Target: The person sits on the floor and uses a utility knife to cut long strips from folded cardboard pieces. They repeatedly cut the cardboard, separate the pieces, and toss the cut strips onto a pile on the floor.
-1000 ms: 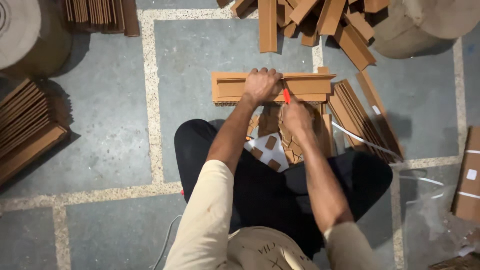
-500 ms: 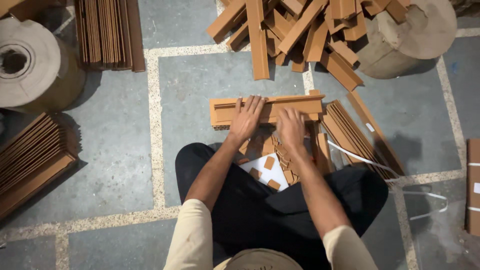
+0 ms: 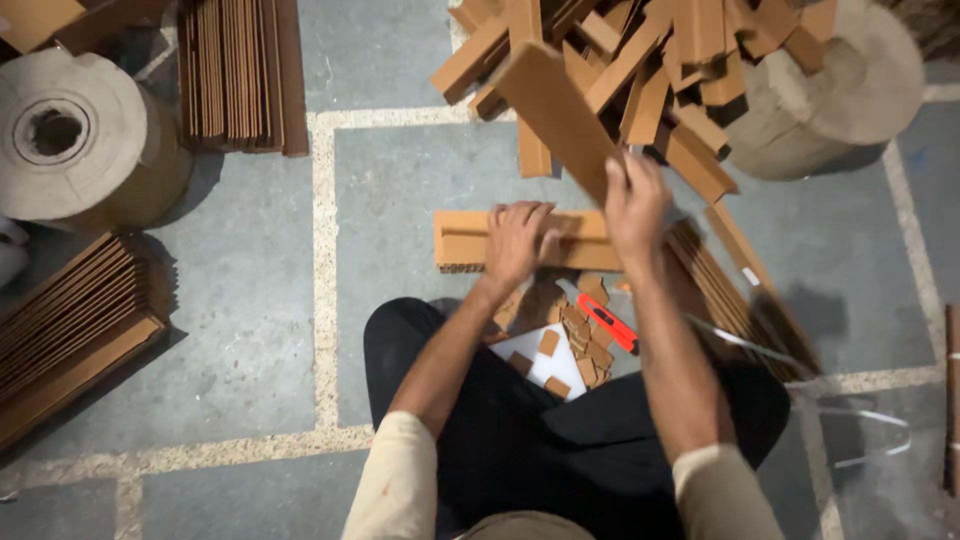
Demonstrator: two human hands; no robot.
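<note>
Brown paper wound into a thick roll point(image 3: 75, 150) stands at the far left of the grey floor point(image 3: 260, 300), with a stack of flat cardboard strips point(image 3: 65, 335) fanned out below it and a second bundle of strips point(image 3: 240, 75) standing on edge just to its right. Pale joint lines cross the floor between them.

Near the middle, the left hand point(image 3: 515, 240) lies palm down, fingers spread and flat, pressing on a long cardboard block point(image 3: 465, 240) that lies crosswise in front of the seated person's dark trousers point(image 3: 560, 440). It grips nothing; it only rests on the block. Just below it, small cardboard offcuts point(image 3: 580, 340) lie scattered over a white sheet point(image 3: 530, 350), and an orange-red utility knife point(image 3: 610, 322) lies among them, untouched.

To the right, the right hand point(image 3: 635, 205) is raised above the block, fingers closed around the lower end of a long cardboard piece point(image 3: 555, 110), which tilts up and to the left, clear of the floor. Behind it is a loose heap of similar pieces point(image 3: 690, 60). More strips point(image 3: 745, 305) lean in a row beside the right forearm, and a second paper roll point(image 3: 830, 95) lies at the upper right.
</note>
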